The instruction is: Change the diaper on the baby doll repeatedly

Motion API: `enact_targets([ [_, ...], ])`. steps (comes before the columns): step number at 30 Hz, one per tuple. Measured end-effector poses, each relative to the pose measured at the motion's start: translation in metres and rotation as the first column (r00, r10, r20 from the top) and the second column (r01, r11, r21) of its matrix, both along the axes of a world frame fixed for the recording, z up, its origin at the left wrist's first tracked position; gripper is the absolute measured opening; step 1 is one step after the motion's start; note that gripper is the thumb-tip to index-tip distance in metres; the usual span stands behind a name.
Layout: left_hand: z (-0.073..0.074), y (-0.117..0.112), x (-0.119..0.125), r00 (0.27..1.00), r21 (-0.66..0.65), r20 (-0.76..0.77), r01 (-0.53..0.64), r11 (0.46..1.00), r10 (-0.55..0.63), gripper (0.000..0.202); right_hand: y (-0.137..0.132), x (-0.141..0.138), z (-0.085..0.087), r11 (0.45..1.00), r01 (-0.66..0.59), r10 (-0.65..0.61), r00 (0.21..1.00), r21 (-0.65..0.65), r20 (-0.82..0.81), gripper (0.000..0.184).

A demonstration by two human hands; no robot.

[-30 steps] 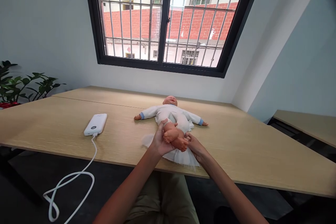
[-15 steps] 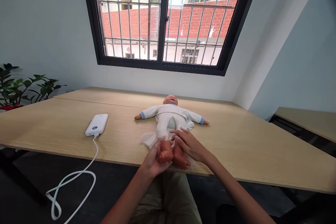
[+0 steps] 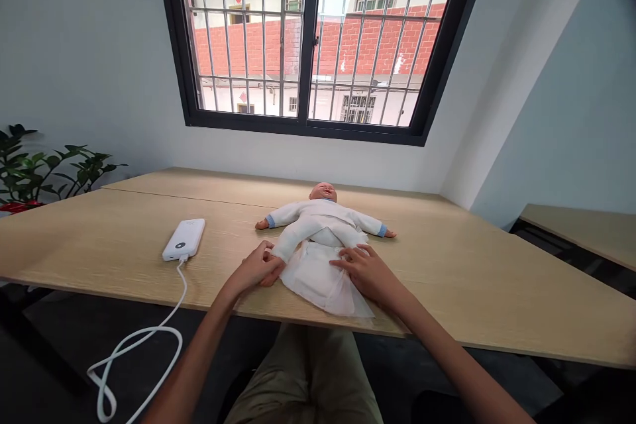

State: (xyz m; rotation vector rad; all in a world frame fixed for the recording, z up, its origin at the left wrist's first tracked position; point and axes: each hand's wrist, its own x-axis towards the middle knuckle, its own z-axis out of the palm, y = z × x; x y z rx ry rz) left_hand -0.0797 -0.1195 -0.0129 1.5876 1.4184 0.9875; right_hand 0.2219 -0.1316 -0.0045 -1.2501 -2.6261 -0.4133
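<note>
1 doll [image 3: 322, 209], on its back on the table [image 3: 462, 265], head twd the window [image 3: 309, 33], nr the front edge w/ its lower half. Clothes white, 2 blue cuffs, both arms spread out. 2 doll legs, apart; 1 foot partly seen, the other hidden by a hand.

1 diaper [image 3: 318, 278], white, flat btwn the legs, sheer flap out twd the edge.

2 hands. L hand [image 3: 256, 268]: fingers curled narrow round the doll's lower leg, nr the foot, holding it off to the L side of the diaper. R hand [image 3: 370, 273]: fingers part bent, slightly spread, tips over the diaper's R edge & the other leg; can't tell if they grip or just rest.

Also on table, well L of doll: 1 power bank [image 3: 184, 240], white, w/ 1 cable [image 3: 183, 259] plugged in, looping down past the edge. 1 plant [image 3: 94, 169] far L. 1 window, 2 panes, barred.
</note>
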Motion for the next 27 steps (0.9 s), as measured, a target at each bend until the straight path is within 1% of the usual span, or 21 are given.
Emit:
enact_targets([
  [1, 0.001, 0.0, 0.002, 0.991, 0.026, -0.135, -0.017, 1.0, 0.02, 0.027, 0.0, -0.003, -0.001, 1.0, -0.014, 0.014, 1.0, 0.018, 0.009, 0.045],
  [3, 0.003, -0.001, 0.007, 0.933, 0.098, -0.35, -0.057, 0.994, 0.088, 0.027, -0.001, -0.01, -0.003, 0.999, -0.029, 0.028, 0.999, 0.024, 0.031, 0.04],
  [4, 0.004, -0.001, 0.01, 0.903, 0.156, -0.412, -0.065, 0.986, 0.125, 0.031, -0.001, -0.013, -0.004, 0.999, -0.029, 0.028, 0.999, 0.02, 0.044, 0.038],
  [5, 0.004, -0.002, 0.011, 0.884, 0.228, -0.443, -0.052, 0.972, 0.151, 0.038, 0.0, -0.016, -0.004, 1.0, -0.025, 0.024, 0.998, 0.017, 0.055, 0.035],
  [7, 0.004, 0.0, 0.014, 0.875, 0.389, -0.459, 0.044, 0.92, 0.152, 0.052, 0.001, -0.018, -0.005, 1.0, -0.021, 0.02, 0.997, 0.013, 0.074, 0.031],
  [9, 0.003, 0.005, 0.015, 0.86, 0.503, -0.5, 0.194, 0.842, 0.1, 0.057, 0.003, -0.016, -0.005, 1.0, -0.021, 0.022, 0.998, -0.004, 0.064, 0.027],
  [11, 0.002, 0.013, 0.014, 0.813, 0.522, -0.581, 0.33, 0.787, 0.044, 0.054, 0.004, -0.012, -0.002, 0.999, -0.014, 0.013, 1.0, -0.046, -0.024, 0.026],
  [13, 0.002, 0.023, 0.014, 0.764, 0.489, -0.645, 0.417, 0.766, -0.003, 0.051, 0.004, -0.006, 0.004, 0.994, -0.012, -0.012, 0.977, -0.109, -0.212, 0.027],
  [15, 0.003, 0.032, 0.014, 0.748, 0.461, -0.662, 0.457, 0.76, -0.047, 0.054, 0.004, 0.001, 0.012, 0.982, -0.049, -0.034, 0.906, -0.184, -0.422, 0.027],
  [16, 0.004, 0.037, 0.014, 0.754, 0.457, -0.653, 0.466, 0.758, -0.07, 0.056, 0.004, 0.004, 0.016, 0.972, -0.086, -0.036, 0.864, -0.219, -0.503, 0.024],
  [18, 0.008, 0.043, 0.015, 0.777, 0.461, -0.617, 0.486, 0.742, -0.126, 0.059, 0.005, 0.009, 0.021, 0.95, -0.167, -0.031, 0.792, -0.266, -0.609, 0.02],
  [20, 0.013, 0.048, 0.018, 0.781, 0.458, -0.593, 0.529, 0.715, -0.198, 0.054, 0.006, 0.012, 0.022, 0.938, -0.21, -0.035, 0.733, -0.275, -0.679, 0.019],
  [22, 0.019, 0.051, 0.023, 0.766, 0.43, -0.586, 0.57, 0.7, -0.263, 0.04, 0.007, 0.013, 0.021, 0.937, -0.196, -0.088, 0.67, -0.289, -0.738, 0.021],
  [23, 0.021, 0.053, 0.026, 0.766, 0.417, -0.576, 0.575, 0.704, -0.285, 0.031, 0.009, 0.013, 0.019, 0.935, -0.182, -0.123, 0.641, -0.305, -0.758, 0.023],
  [25, 0.024, 0.056, 0.031, 0.799, 0.421, -0.516, 0.55, 0.721, -0.308, 0.019, 0.012, 0.013, 0.018, 0.929, -0.164, -0.173, 0.597, -0.331, -0.783, 0.028],
  [27, 0.026, 0.062, 0.036, 0.855, 0.474, -0.404, 0.5, 0.725, -0.325, 0.014, 0.019, 0.014, 0.019, 0.933, -0.166, -0.165, 0.588, -0.318, -0.791, 0.029],
])
